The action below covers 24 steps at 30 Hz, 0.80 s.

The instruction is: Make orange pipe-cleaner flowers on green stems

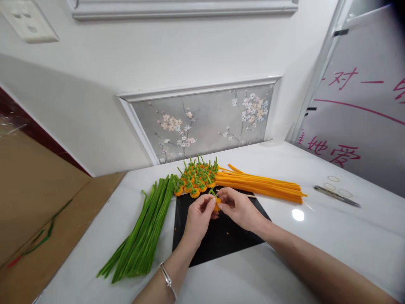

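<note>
Between my fingertips is a small orange pipe-cleaner pumpkin [217, 205] with a green stem sticking up. My left hand [201, 211] pinches it from the left, thumb and forefinger closed. From the other side my right hand [238, 207] grips it with closed fingertips; part of the piece is hidden behind them. Both hands are above a black mat [218, 240]. Just beyond them lies a heap of similar orange pieces with green tops [198, 175].
Green pipe cleaners [145, 232] lie in a bundle on the left, orange pipe cleaners [259, 183] on the right. Tweezers [337, 196] and several clear rings rest farther right. A thin stick [251, 196] pokes out behind my right hand. Cardboard [38, 202] stands at the left.
</note>
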Each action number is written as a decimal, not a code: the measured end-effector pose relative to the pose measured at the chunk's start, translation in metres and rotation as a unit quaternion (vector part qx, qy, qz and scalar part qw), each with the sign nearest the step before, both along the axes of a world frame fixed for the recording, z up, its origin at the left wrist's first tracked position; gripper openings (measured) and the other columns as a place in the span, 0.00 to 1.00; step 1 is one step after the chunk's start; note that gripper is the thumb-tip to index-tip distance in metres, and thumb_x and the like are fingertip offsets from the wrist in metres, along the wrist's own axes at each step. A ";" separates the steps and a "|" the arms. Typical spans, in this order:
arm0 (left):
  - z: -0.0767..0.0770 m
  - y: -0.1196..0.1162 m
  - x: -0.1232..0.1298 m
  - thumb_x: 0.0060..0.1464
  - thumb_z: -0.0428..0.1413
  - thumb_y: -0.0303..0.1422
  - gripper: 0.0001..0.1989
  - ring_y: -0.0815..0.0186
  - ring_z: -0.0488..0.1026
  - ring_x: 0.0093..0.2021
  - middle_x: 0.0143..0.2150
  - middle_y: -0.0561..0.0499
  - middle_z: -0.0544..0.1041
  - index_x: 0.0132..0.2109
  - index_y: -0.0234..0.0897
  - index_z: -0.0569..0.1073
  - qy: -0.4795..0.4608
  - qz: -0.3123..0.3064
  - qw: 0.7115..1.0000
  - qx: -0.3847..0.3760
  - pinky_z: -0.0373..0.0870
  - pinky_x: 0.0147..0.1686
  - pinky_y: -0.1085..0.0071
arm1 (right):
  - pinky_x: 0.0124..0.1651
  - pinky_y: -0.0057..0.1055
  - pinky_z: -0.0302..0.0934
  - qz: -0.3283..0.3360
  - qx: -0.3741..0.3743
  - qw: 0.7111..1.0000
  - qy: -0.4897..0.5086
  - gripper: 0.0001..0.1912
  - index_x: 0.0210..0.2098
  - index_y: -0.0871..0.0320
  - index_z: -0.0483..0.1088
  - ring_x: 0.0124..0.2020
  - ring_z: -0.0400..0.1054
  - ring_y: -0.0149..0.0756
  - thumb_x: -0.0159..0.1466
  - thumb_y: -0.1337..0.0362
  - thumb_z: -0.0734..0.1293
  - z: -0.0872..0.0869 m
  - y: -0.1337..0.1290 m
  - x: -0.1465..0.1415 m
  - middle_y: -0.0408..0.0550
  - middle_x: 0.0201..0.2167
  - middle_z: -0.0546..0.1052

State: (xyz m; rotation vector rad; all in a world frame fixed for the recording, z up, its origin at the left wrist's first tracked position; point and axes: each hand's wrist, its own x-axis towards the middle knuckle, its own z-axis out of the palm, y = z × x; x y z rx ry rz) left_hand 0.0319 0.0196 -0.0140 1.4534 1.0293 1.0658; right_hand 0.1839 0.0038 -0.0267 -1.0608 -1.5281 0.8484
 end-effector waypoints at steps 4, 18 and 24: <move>0.001 -0.005 0.004 0.50 0.60 0.41 0.13 0.69 0.74 0.30 0.31 0.53 0.75 0.36 0.35 0.73 -0.087 0.007 0.994 -0.062 0.75 0.32 0.73 | 0.39 0.30 0.66 0.017 -0.059 0.992 0.107 0.11 0.39 0.57 0.67 0.35 0.69 0.33 0.57 0.62 0.67 0.001 0.002 -0.002 0.45 0.33 0.73; -0.003 -0.006 0.005 0.50 0.60 0.41 0.14 0.63 0.78 0.39 0.41 0.49 0.78 0.42 0.38 0.76 -0.085 0.022 0.996 -0.013 0.78 0.38 0.69 | 0.33 0.29 0.63 -0.043 -0.016 0.999 -0.010 0.07 0.34 0.57 0.71 0.29 0.68 0.33 0.59 0.60 0.66 0.006 -0.004 -0.003 0.44 0.29 0.75; -0.004 -0.007 0.004 0.52 0.59 0.39 0.12 0.64 0.77 0.37 0.39 0.50 0.78 0.41 0.37 0.76 -0.063 0.009 0.998 -0.004 0.78 0.38 0.69 | 0.29 0.28 0.60 -0.051 0.006 0.998 -0.048 0.06 0.32 0.57 0.71 0.27 0.65 0.33 0.60 0.63 0.64 0.009 -0.005 -0.003 0.44 0.26 0.73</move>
